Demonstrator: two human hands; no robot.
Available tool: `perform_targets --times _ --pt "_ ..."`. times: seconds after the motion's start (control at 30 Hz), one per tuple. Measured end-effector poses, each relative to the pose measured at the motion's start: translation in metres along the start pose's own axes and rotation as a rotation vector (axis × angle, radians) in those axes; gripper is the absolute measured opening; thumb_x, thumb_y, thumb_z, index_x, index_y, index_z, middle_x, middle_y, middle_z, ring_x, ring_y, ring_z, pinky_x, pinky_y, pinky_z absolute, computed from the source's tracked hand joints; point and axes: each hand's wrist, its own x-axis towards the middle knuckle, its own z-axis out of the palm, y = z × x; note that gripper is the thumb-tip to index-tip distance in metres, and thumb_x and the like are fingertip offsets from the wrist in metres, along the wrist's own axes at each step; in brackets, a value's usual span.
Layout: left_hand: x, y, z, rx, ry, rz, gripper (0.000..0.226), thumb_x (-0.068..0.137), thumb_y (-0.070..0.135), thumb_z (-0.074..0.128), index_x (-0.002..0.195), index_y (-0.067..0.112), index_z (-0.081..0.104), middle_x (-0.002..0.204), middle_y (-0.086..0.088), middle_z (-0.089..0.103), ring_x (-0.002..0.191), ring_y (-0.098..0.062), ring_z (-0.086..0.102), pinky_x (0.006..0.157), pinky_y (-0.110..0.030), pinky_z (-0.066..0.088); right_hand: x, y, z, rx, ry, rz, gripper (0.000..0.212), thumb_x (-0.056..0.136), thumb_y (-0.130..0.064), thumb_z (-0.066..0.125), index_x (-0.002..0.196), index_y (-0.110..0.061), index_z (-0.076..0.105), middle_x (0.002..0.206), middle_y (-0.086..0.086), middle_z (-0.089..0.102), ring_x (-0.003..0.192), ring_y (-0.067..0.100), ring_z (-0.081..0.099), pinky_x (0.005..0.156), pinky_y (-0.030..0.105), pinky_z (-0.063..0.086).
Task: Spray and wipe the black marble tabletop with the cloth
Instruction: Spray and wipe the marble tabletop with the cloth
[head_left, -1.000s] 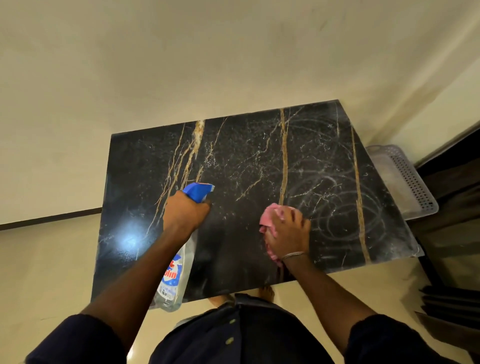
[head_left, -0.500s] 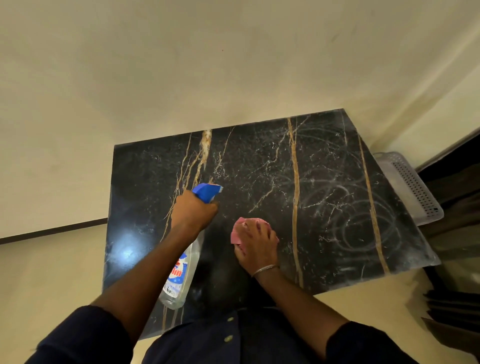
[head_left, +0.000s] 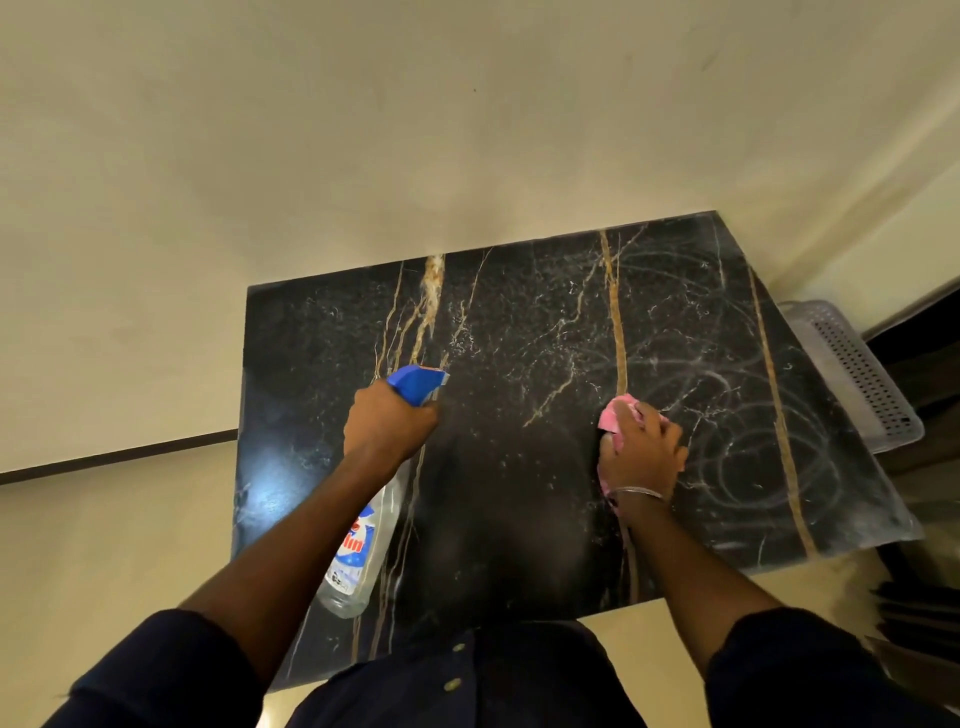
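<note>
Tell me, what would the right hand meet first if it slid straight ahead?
The right hand would likely cross only bare tabletop until the wall; depth is unclear.

Your right hand (head_left: 644, 457) covers most of the cloth (head_left: 615, 415); only pink edges show beside the fingers and near the wrist. Your left hand (head_left: 387, 426) hides the spray bottle's (head_left: 363, 551) neck and trigger, and your forearm crosses its label, which is too blurred to read. Your shirt (head_left: 467, 680) blocks the bench's (head_left: 519, 338) near edge. The bench corner hides part of the basket (head_left: 857, 374) on your right.
</note>
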Motion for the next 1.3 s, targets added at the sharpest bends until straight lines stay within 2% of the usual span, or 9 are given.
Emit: perform_targets --times 0.07,0.23,0.4,0.6,0.67,0.83,1.1,1.2,1.3 --pt "0.001 -0.003 -0.001 0.002 -0.008 -0.012 0.027 0.082 0.03 0.07 0.1 0.013 0.06 0.076 -0.003 0.063 0.063 -0.011 0.06 0.058 -0.021 0.047 -0.007 -0.028 0.007 0.019 0.004 -0.022 0.049 0.081 -0.032 0.062 0.13 -0.03 0.056 0.135 0.002 0.052 0.112 0.033 0.045 0.084 0.044 0.041" --pt "0.003 -0.003 -0.004 0.01 -0.018 -0.009 0.026 0.082 0.028 0.07 0.1 0.012 0.06 0.076 -0.003 0.063 0.063 -0.011 0.06 0.059 -0.023 0.047 -0.044 -0.111 0.026 -0.053 -0.091 -0.479 0.049 0.077 -0.036 0.063 0.125 -0.031 0.051 0.124 0.002 0.055 0.102 0.029 0.051 0.075 0.04 0.044" --pt "0.008 0.002 -0.009 0.036 0.015 -0.003 0.024 0.084 0.029 0.068 0.098 0.012 0.059 0.073 -0.003 0.061 0.06 -0.01 0.057 0.055 -0.022 0.044 -0.039 -0.106 0.026 -0.073 -0.136 -0.713 0.053 0.076 -0.04 0.062 0.127 -0.033 0.053 0.131 -0.004 0.053 0.106 0.028 0.051 0.076 0.04 0.045" --pt "0.011 0.001 -0.012 0.016 0.003 0.004 0.023 0.084 0.03 0.068 0.096 0.013 0.058 0.071 -0.001 0.06 0.059 -0.01 0.057 0.054 -0.02 0.043 0.026 -0.029 0.01 -0.078 -0.055 -0.336 0.051 0.08 -0.039 0.046 0.129 -0.03 0.058 0.133 0.002 0.056 0.106 0.031 0.048 0.082 0.04 0.041" --pt "0.011 -0.001 -0.012 0.015 -0.001 -0.004 0.023 0.083 0.029 0.069 0.096 0.013 0.059 0.071 -0.001 0.06 0.06 -0.01 0.057 0.055 -0.021 0.044 0.041 -0.011 0.003 -0.053 -0.024 -0.212 0.049 0.082 -0.035 0.053 0.13 -0.028 0.058 0.135 0.003 0.054 0.107 0.034 0.047 0.084 0.043 0.041" --pt "0.012 -0.003 -0.013 0.002 -0.013 -0.03 0.023 0.083 0.03 0.068 0.096 0.013 0.058 0.071 0.0 0.059 0.059 -0.01 0.056 0.053 -0.02 0.042 0.036 -0.052 0.014 -0.011 0.005 0.083 0.049 0.085 -0.033 0.06 0.133 -0.028 0.054 0.139 0.007 0.05 0.112 0.038 0.044 0.089 0.048 0.041" --pt "0.016 0.003 -0.012 -0.007 0.029 -0.055 0.02 0.081 0.026 0.069 0.093 0.012 0.06 0.067 -0.002 0.059 0.056 -0.01 0.056 0.051 -0.019 0.041 -0.026 -0.157 0.037 -0.051 -0.132 -0.607 0.048 0.077 -0.034 0.064 0.123 -0.028 0.053 0.127 0.003 0.053 0.101 0.031 0.05 0.074 0.043 0.047" --pt "0.02 0.003 -0.01 -0.003 0.015 -0.052 0.022 0.081 0.027 0.069 0.095 0.012 0.059 0.069 -0.002 0.06 0.058 -0.01 0.057 0.052 -0.02 0.042 -0.01 -0.134 0.031 -0.034 -0.109 -0.704 0.051 0.074 -0.036 0.069 0.122 -0.03 0.052 0.126 0.001 0.055 0.101 0.03 0.052 0.074 0.043 0.048" --pt "0.024 0.002 -0.011 -0.008 -0.001 -0.049 0.024 0.082 0.028 0.068 0.098 0.012 0.059 0.073 -0.002 0.06 0.06 -0.011 0.058 0.054 -0.02 0.043 0.023 -0.088 0.025 -0.05 -0.081 -0.544 0.047 0.078 -0.035 0.062 0.125 -0.032 0.055 0.128 0.0 0.056 0.103 0.028 0.049 0.077 0.038 0.043"
